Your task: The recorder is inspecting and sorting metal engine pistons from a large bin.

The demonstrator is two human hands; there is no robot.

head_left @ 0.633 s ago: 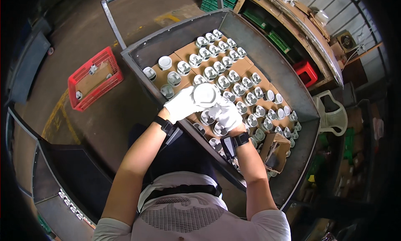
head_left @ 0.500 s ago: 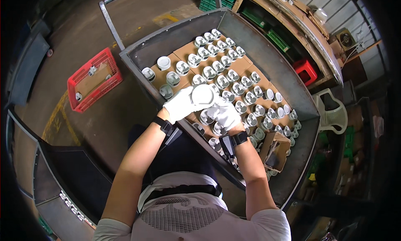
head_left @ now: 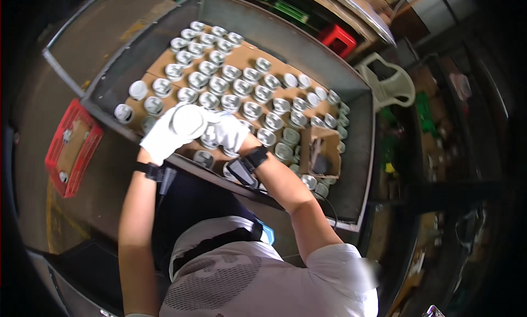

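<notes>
Both my hands wear white gloves over the near edge of a large grey metal bin (head_left: 307, 48). My left hand (head_left: 162, 138) holds a shiny round metal cup-shaped part (head_left: 188, 121) from the left. My right hand (head_left: 230, 131) grips the same part from the right. Several similar metal parts (head_left: 230, 86) stand in rows on a brown cardboard sheet (head_left: 241, 56) inside the bin. A few lie right below my hands at the bin's near wall.
A small open cardboard box (head_left: 321, 152) sits in the bin at the right. A red plastic crate (head_left: 71, 149) lies on the floor to the left. A pale plastic chair (head_left: 387, 83) and another red crate (head_left: 337, 38) stand beyond the bin.
My hands keep the same hold on the metal part. The view has shifted, so the bin and hands sit a little lower and more to the left.
</notes>
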